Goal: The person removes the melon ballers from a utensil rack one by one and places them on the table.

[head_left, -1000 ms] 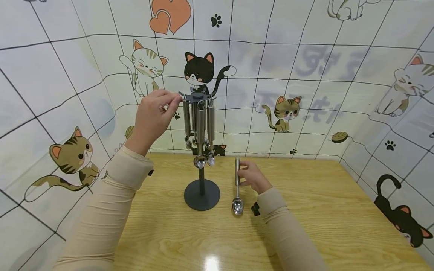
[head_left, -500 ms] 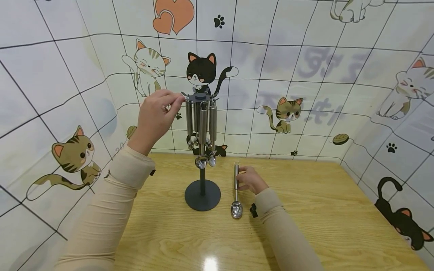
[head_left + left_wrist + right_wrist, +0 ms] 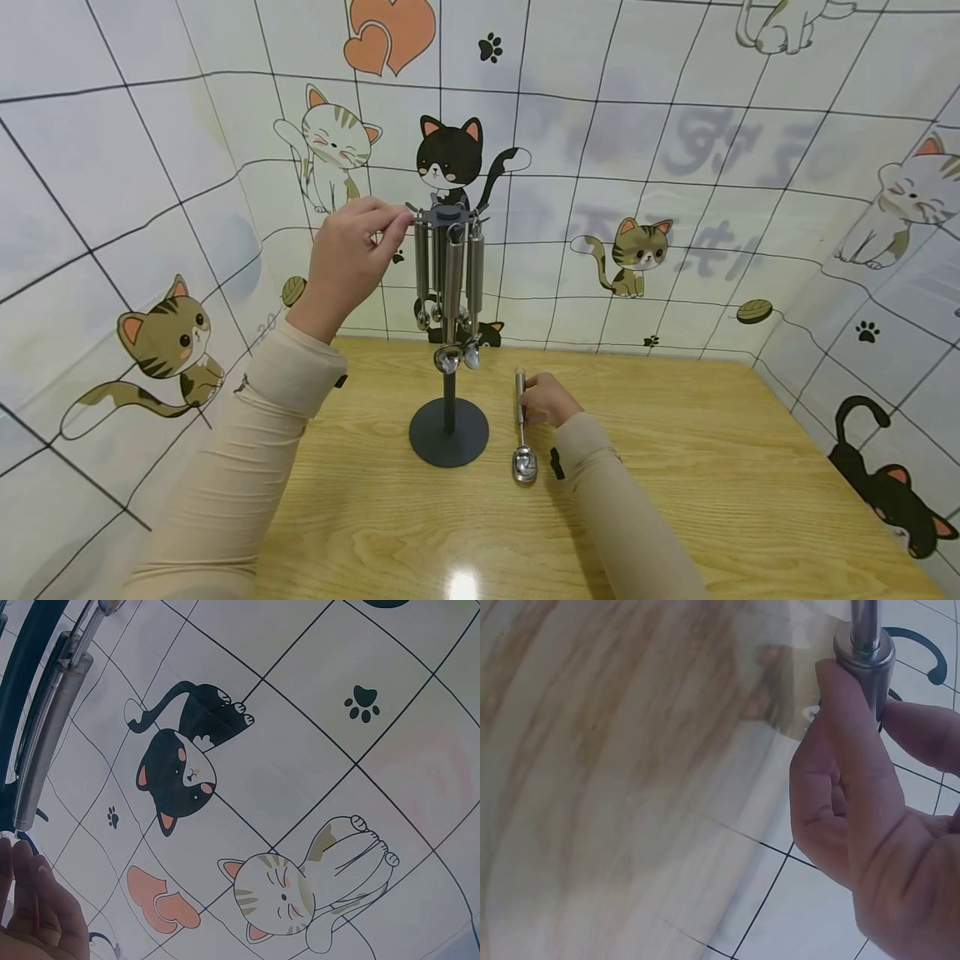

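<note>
"Metal scoop [image 3: 524, 460]: where is it?"

"Just right of the dark stand [image 3: 448, 437], its bowl end lower in the head view. The right hand [image 3: 550, 400] has thumb and fingers drawn in, pinching its handle."

"Does it touch the table [image 3: 675, 442]?"

"I can't tell from these views."

"And the left hand [image 3: 351, 250]?"

"Raised to the top of the stand, thumb and fingertips brought together on the tip of one hook arm."

"What hangs there?"

"Several metal utensils [image 3: 453, 283], handles up, bowls down, around the post."
</note>
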Tool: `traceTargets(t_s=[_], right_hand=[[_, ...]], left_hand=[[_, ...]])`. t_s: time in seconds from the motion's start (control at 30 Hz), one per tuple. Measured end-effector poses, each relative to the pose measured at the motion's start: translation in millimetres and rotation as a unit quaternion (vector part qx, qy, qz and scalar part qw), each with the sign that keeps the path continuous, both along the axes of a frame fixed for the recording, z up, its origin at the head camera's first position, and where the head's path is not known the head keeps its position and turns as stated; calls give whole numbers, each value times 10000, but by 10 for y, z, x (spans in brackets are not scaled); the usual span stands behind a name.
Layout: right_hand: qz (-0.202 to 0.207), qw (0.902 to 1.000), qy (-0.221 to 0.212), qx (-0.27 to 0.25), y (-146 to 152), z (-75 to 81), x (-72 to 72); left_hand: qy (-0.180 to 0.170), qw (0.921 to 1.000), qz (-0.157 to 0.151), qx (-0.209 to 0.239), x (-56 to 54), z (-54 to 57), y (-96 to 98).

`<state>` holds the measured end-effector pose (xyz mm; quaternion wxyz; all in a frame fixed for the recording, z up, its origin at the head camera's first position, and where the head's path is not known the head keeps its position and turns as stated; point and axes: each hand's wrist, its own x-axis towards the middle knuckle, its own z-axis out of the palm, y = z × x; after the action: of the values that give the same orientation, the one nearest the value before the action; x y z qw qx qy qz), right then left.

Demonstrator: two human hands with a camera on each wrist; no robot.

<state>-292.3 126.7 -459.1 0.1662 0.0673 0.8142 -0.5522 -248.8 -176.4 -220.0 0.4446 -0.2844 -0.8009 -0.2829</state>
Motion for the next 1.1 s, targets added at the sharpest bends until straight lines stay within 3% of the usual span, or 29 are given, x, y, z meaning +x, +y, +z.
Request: traceTargets(t_s=[0.33, 0.63, 0.93, 1.1], right_hand=[[198, 9984, 72, 522, 24, -78, -18], [252, 9886, 350, 1445, 5, -162, -45], [177, 9892, 279, 1431, 39, -117, -15], [198, 9868, 442, 1545, 71, -37, -11]], left_hand=[[83, 10000, -51, -16, 6, 11, 17], [40, 10000, 25, -38, 1, 4, 20], [60, 10000, 24, -46, 4, 2, 13], [34, 10000, 53, -35, 7, 0, 12]])
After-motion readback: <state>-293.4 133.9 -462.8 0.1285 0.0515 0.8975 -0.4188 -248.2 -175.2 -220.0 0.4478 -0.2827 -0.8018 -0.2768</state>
